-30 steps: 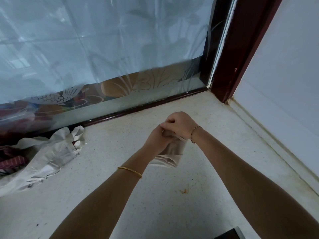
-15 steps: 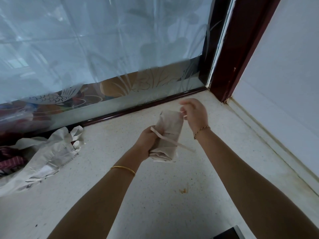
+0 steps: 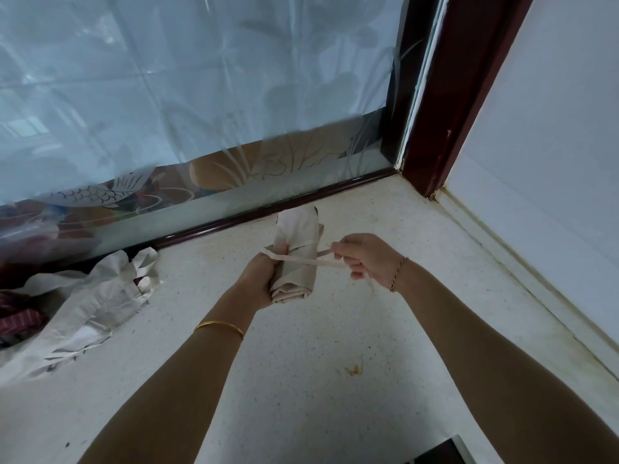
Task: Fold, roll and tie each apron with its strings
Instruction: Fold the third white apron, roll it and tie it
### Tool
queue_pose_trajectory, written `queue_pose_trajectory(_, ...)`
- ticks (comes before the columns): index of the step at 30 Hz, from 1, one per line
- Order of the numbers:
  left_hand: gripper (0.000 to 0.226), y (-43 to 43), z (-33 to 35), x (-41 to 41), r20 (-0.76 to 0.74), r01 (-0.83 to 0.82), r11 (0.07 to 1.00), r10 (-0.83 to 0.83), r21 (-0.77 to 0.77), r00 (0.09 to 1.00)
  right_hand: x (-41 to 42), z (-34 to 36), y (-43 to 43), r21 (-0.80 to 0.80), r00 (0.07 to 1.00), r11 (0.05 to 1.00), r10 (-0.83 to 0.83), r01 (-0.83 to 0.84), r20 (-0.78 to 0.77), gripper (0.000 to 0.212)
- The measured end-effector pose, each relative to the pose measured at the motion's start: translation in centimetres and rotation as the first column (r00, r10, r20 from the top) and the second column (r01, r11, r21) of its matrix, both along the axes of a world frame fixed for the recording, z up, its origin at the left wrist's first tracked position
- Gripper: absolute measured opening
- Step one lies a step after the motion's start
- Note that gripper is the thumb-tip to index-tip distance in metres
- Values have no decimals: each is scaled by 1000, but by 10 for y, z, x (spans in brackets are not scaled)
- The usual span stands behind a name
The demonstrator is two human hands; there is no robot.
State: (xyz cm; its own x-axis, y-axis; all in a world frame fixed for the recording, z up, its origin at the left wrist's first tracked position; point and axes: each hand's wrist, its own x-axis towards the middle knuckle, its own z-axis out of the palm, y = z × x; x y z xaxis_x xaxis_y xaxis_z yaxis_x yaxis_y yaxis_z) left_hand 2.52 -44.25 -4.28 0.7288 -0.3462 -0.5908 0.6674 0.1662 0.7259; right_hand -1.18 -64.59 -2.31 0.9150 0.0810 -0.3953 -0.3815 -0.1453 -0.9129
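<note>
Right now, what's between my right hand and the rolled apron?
In the head view, a pale apron string spans that gap, running from the rolled apron, gripped by the left hand, to the right hand, which pinches it.

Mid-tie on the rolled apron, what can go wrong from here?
The string seems to cross the left hand at the thumb; tightening may trap it.
Only the left hand holds the rolled apron; a looser grip may let it unroll when the right hand pulls.
The orange stain on the counter could soil it.
</note>
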Motion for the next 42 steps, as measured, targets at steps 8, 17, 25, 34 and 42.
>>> queue_pose_trajectory(8, 17, -14, 2, -3, 440, -200, 894, 3, 400, 898, 2, 24, 3, -49, 986, 999, -1, 9, 169, 21)
queue_pose_trajectory(17, 16, -26, 1, -8, 516, -246, 856, -29, 456, 856, 3, 24, 19, -213, 956, 977, 44, 19, 291, 14)
queue_pose_trajectory(25, 32, -22, -3, -3, 239, -177, 972, 137, 152, 961, 2, 15, 20, -34, 975, 994, -91, 100, 203, 18)
queue_pose_trajectory(34, 37, -9, -6, -2, -73, -247, 935, 236, -256, 969, 1, 19, 11, 522, 921, 771, -380, 365, -81, 34)
queue_pose_trajectory(42, 36, -1, -12, -1, -48, -240, 920, 237, -310, 970, 5, 16, 8, 483, 856, 727, -507, 487, -100, 11)
